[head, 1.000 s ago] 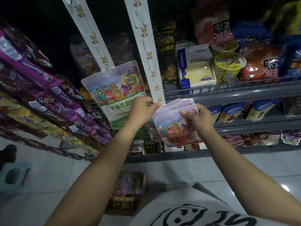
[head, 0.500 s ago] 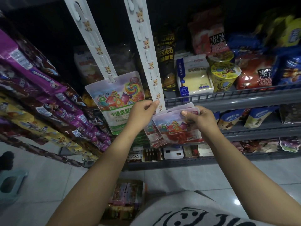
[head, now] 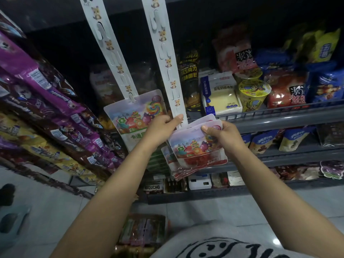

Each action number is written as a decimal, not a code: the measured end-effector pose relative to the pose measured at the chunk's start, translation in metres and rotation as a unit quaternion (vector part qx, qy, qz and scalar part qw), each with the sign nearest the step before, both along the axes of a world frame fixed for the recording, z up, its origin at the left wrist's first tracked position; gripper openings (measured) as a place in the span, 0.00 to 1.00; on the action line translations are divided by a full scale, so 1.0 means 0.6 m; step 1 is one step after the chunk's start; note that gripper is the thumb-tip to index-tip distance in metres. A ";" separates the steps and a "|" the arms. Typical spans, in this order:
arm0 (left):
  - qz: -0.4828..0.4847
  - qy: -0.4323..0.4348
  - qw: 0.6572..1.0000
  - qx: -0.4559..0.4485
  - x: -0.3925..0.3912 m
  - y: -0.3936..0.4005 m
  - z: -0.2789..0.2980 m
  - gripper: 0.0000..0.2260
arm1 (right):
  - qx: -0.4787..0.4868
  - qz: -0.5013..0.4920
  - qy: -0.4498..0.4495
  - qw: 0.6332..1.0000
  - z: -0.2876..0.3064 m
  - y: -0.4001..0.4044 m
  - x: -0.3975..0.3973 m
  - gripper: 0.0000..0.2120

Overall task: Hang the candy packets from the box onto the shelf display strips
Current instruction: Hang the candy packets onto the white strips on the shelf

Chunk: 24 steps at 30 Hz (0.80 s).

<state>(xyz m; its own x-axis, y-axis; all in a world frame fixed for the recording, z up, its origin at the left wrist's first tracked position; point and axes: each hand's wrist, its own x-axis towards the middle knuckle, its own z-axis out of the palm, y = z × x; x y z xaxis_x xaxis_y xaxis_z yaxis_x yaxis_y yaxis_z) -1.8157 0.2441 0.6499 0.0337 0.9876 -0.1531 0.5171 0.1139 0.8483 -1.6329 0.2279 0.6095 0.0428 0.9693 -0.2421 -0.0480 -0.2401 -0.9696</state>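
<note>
The scene is dim overall, the upper shelf (head: pixel 279 118) recesses falling into near-black shadow, with a small specular glare spot on the floor tiles (head: pixel 275 241), soft motion blur across packaging, and wide-angle distortion bending the left edge.

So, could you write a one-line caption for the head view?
Left hand steadies a display strip while right hand holds candy packets.

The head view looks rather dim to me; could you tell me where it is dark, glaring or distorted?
Head view: the upper shelf recess is nearly black; floor tile shows a small glare spot at lower right; the wide lens fans both strips outward; packets in the hands stay legible.
</note>
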 end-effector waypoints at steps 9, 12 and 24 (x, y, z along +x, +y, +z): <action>-0.034 0.039 0.998 -0.030 -0.010 0.003 0.016 0.20 | 0.012 0.009 -0.017 1.000 0.017 0.007 -0.014 0.04; -0.035 0.036 0.998 -0.035 -0.012 0.004 0.017 0.22 | 0.003 0.013 -0.028 1.000 0.010 0.008 -0.015 0.03; -0.060 0.056 0.996 0.015 -0.015 0.011 0.003 0.12 | -0.012 0.018 -0.047 0.999 -0.008 0.003 -0.017 0.03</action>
